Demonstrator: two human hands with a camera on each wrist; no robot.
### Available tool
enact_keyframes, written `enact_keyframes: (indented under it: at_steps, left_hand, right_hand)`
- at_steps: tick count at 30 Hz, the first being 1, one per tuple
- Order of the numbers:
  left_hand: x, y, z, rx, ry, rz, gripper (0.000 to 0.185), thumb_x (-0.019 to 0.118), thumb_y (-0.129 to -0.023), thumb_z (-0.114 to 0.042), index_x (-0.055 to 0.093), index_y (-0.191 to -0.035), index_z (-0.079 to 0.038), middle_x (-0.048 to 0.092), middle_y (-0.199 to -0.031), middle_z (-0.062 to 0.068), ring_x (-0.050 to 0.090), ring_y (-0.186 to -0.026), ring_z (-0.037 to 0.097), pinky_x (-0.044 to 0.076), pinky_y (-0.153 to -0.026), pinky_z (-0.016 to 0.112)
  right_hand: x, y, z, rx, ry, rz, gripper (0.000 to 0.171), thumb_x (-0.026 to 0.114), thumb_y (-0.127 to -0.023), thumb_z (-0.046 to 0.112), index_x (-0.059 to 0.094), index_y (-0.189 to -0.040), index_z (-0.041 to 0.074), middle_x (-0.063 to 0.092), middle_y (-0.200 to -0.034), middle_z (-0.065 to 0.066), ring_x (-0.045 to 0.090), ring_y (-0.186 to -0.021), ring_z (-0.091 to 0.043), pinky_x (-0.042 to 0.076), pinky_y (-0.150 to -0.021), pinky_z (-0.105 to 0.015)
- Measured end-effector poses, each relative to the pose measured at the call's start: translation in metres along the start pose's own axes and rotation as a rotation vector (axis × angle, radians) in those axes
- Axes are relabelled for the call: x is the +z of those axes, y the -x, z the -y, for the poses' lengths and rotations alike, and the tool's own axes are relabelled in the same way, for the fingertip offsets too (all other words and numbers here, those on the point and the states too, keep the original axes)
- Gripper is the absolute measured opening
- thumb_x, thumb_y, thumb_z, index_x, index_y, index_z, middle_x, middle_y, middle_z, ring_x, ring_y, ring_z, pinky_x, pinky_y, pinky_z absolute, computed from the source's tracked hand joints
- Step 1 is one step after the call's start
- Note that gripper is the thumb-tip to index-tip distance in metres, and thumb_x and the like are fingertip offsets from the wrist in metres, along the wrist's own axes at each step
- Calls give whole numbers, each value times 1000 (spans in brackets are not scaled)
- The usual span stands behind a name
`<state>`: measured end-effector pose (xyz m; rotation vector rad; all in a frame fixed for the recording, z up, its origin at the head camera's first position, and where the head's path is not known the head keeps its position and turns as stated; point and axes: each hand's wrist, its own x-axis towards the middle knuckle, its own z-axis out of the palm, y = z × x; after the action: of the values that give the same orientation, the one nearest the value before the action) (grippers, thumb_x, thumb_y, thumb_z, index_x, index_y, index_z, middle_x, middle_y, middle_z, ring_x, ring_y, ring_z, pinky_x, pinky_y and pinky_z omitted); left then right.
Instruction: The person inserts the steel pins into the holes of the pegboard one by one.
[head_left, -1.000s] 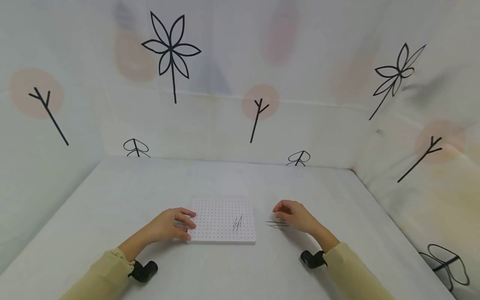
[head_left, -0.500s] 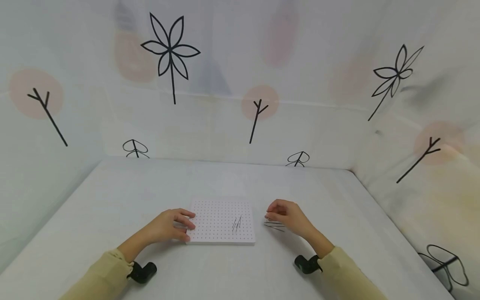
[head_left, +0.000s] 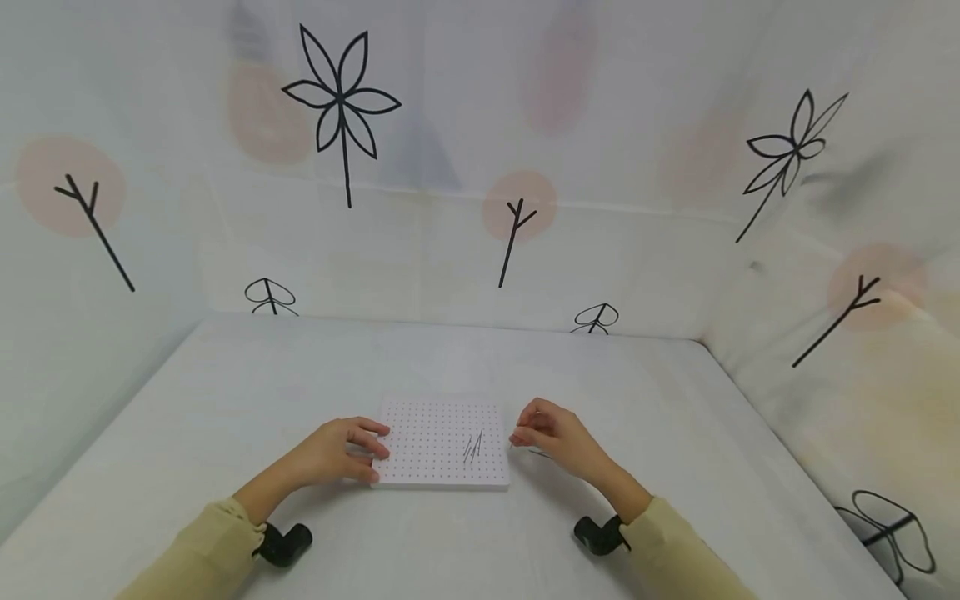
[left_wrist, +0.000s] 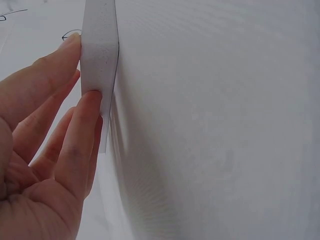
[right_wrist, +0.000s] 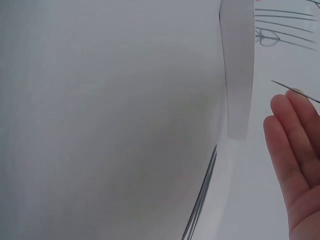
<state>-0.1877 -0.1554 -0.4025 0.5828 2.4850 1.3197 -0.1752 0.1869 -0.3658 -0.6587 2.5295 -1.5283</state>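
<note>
A white board with rows of small holes (head_left: 427, 442) lies flat on the table. My left hand (head_left: 333, 450) rests against its left edge, and in the left wrist view the fingertips (left_wrist: 89, 100) touch the board's side wall. Several thin metal needles (head_left: 472, 447) stand at a slant in the right part of the board. Just off the board's right edge, my right hand (head_left: 558, 437) pinches one pointed needle (right_wrist: 295, 91). Loose needles (right_wrist: 202, 192) lie on the table below it, and in the head view the hand mostly hides them.
The table (head_left: 420, 358) is covered in white cloth. White curtains (head_left: 637, 125) with printed flowers and twigs stand behind it and at both sides. A black wrist camera (head_left: 285, 546) hangs under the left wrist, another (head_left: 600, 535) under the right.
My right hand has moved left from over the loose needles to beside the board's right edge, with a needle between its fingers. The left hand and the board have stayed put.
</note>
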Motion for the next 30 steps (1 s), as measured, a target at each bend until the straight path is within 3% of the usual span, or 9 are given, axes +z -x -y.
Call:
enact_keyframes:
  at_steps: [3, 11, 16, 30]
  left_hand:
    - [0, -1, 1, 0, -4, -2, 23, 82, -66, -8, 72, -87, -9, 54, -123, 13, 57, -103, 25, 51, -76, 24]
    - [0, -1, 0, -1, -29, -4, 23, 83, -66, -10, 72, -87, -11, 55, -122, 10, 51, -112, 31, 50, -78, 25]
    - [0, 0, 0, 5, -20, 8, 23, 83, -66, -10, 72, -87, -9, 54, -123, 12, 57, -104, 26, 51, -77, 25]
    - [0, -1, 1, 3, -12, 4, 23, 83, -66, -10, 72, -87, -10, 54, -123, 12, 55, -107, 28, 51, -78, 26]
  right_hand:
    - [3, -1, 2, -14, -13, 8, 9, 59, -88, -2, 51, -93, -3, 64, -87, -19, 64, -85, -34, 52, -78, -43]
    - [13, -6, -6, -39, -15, 38, 11, 61, -87, 0, 51, -92, -1, 66, -86, -15, 65, -83, -27, 51, -79, -27]
    - [19, -11, -23, -54, -13, 67, 13, 63, -88, 7, 51, -93, 3, 69, -88, -8, 66, -82, -19, 50, -77, -26]
    - [28, -17, -23, -79, 91, 107, 10, 67, -85, 9, 58, -87, 10, 67, -90, 0, 61, -82, -13, 50, -74, -26]
